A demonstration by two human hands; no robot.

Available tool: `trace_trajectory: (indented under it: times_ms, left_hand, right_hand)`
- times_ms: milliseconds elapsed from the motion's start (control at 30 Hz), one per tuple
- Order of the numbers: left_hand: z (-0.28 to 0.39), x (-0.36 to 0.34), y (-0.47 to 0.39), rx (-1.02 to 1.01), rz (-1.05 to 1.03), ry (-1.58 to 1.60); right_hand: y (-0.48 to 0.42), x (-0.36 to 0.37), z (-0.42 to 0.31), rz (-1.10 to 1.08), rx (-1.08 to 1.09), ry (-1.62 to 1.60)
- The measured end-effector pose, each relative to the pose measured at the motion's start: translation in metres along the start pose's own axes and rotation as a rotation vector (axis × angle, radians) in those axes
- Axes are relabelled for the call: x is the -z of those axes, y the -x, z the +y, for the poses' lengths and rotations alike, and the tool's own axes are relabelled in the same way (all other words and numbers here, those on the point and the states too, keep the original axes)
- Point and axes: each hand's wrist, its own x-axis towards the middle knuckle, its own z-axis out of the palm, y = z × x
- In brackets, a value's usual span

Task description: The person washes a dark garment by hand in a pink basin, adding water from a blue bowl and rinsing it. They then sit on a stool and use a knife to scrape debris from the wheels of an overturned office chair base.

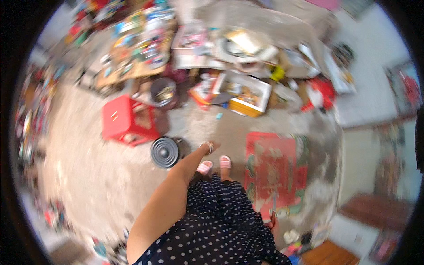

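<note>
My left hand [213, 146], with a bracelet at the wrist, hangs over the concrete floor in front of my feet. Nothing shows in it, though it is blurred. Low on the right, beside my dotted skirt, my right hand [272, 226] is closed on a slim tool with a brownish handle [273, 217]; its narrow, pale end points away from me over the red patterned mat [271, 172]. Left of my left hand stands a round stool or stand with a dark ringed top [165, 152]. Beyond it is a red plastic stool [119, 119].
A foam-lined yellow box [246, 111] of mixed items stands ahead, near a dark bucket [163, 92]. Behind are a cluttered wooden table [132, 73] and a pink basket [188, 34]. A red bag [323, 92] lies at right; a wooden surface [329, 255] is at lower right.
</note>
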Motion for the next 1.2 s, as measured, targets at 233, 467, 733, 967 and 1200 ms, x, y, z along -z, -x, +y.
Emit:
trace_trajectory:
  times_ms: [233, 467, 733, 967, 1200]
  left_hand:
    - [-0.101, -0.126, 0.308, 1.107, 0.117, 1.534]
    - [0.038, -0.243, 0.358, 1.188, 0.238, 2.097]
    - [0.160, -0.336, 0.327, 1.039, 0.326, 2.253]
    - [0.022, -0.350, 0.293, 0.689, 0.400, 1.644]
    - [-0.134, -0.285, 0.296, 0.909, 1.116, 1.786]
  right_hand:
    - [-0.152, -0.102, -0.164, -0.356, 0.153, 0.431]
    - [-0.188, -0.300, -0.209, -0.516, 0.211, 0.491]
    - [-0.123, -0.407, -0.045, -0.843, -0.044, 1.022]
    - [-0.065, -0.429, 0.012, -0.676, 0.095, 1.237]
    - [-0.033, -0.455, 0.050, -0.599, 0.131, 1.354]
